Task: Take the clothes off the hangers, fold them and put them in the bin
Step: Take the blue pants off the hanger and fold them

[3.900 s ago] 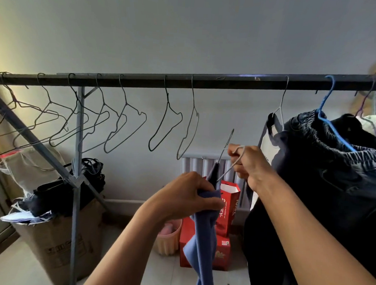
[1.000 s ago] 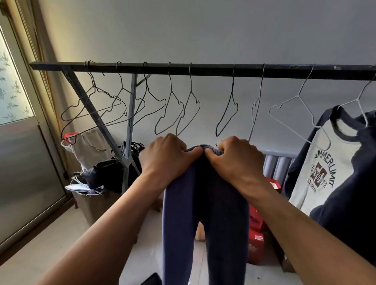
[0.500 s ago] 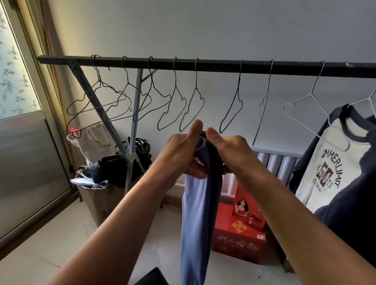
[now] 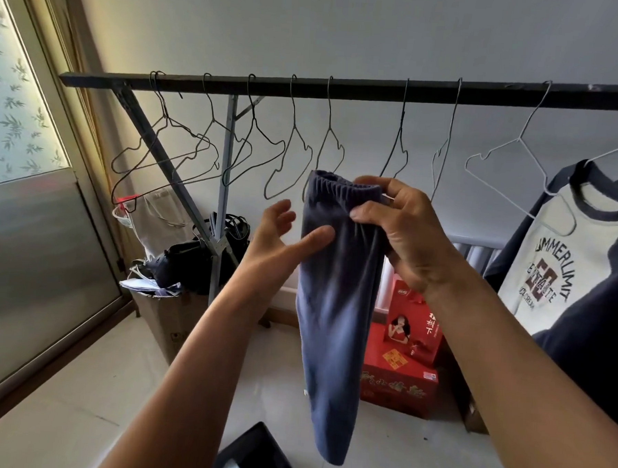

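Note:
A pair of blue trousers (image 4: 336,306) hangs folded lengthwise in front of me, off its hanger. My right hand (image 4: 404,231) grips the elastic waistband at the top. To the left of the cloth my left hand (image 4: 282,239) is spread with straight fingers, its thumb touching the fabric's left edge. Behind them runs the dark rail (image 4: 343,89) with several bare wire hangers (image 4: 294,154). A cream and navy printed shirt (image 4: 563,268) hangs on a white hanger at the right. A dark corner of a bin (image 4: 253,456) shows at the bottom edge.
A cardboard box (image 4: 174,319) with dark bags on it stands at the rack's left leg. Red gift boxes (image 4: 400,374) sit on the floor behind the trousers, before a radiator. A glazed door (image 4: 32,219) fills the left side.
My left hand has let go of the trousers and opened beside them. My right hand now holds the waistband alone, and the trousers hang wider than half a second ago.

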